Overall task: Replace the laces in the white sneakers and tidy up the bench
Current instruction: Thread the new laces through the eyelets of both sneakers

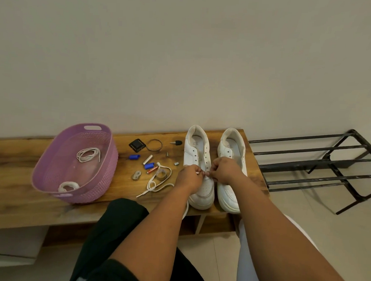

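Two white sneakers stand side by side on the wooden bench (17,174), toes toward me: the left sneaker (198,154) and the right sneaker (231,151). Both hands meet over the left sneaker's eyelets. My left hand (189,177) pinches a white lace end, and my right hand (224,169) pinches the lace close beside it. A loose white lace (156,185) lies on the bench left of the shoes, and part of a lace hangs over the front edge. The eyelets under my fingers are hidden.
A purple plastic basket (50,165) at the left holds a coiled white lace (88,154) and a white roll (68,185). Small clutter lies between basket and shoes: blue caps, batteries, a black square piece, a bracelet, a key. A black metal rack (321,164) stands right of the bench.
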